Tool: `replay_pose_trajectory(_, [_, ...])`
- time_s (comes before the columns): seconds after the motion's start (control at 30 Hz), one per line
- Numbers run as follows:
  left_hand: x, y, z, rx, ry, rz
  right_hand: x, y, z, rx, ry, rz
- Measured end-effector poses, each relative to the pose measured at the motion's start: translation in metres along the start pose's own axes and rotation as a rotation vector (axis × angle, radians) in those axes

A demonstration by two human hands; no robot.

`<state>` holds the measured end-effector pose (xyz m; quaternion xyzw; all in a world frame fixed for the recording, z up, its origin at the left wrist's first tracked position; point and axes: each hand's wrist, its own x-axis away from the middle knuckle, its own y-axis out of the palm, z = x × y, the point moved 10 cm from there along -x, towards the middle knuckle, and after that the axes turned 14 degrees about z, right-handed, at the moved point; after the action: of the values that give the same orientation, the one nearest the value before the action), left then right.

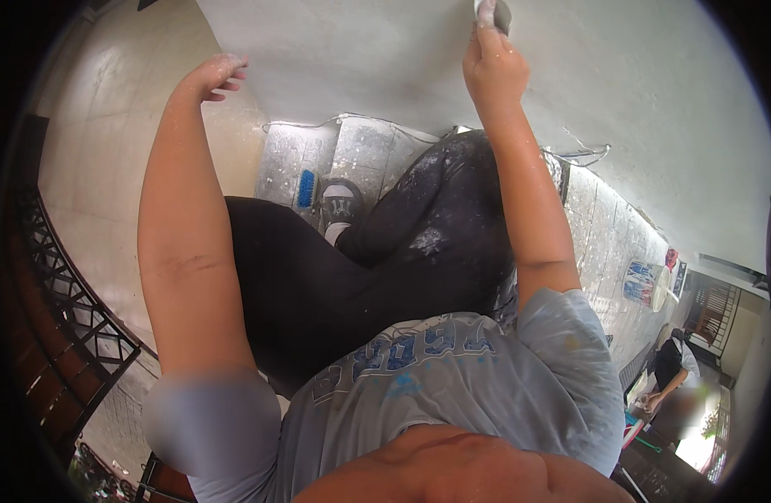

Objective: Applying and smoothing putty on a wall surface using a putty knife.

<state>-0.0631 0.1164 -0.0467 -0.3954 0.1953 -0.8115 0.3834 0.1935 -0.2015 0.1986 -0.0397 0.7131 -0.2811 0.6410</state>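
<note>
At the top of the view my right hand (496,71) is raised against the pale grey wall (352,59). Its fingers are closed around a small, rounded grey tool (503,17), whose exact kind I cannot make out. White dust or paste marks the thumb side. My left hand (218,77) reaches up near the wall corner on the left, with fingers apart and nothing in them. White smears show on its back. Whether it touches the wall I cannot tell.
A blue-bristled brush (306,189) lies beside my shoe (342,201) on the white-spattered tiled floor (297,147). Thin cable (582,155) runs along the wall's foot. A white bucket (645,282) stands to the right. Another person (677,365) is farther right; a dark metal railing (67,285) curves at left.
</note>
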Motion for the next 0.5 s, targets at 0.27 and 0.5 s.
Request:
replay_pose_trajectory(0.27, [0.005,0.007,-0.022,-0.273,-0.05,-0.107,0.003,0.005,0.012,0.149,0.087,-0.033])
replay_pose_trajectory(0.5, [0.012,0.008,-0.016,-0.235,-0.023,-0.101,0.008,-0.005,0.014,0.106,0.029,0.225])
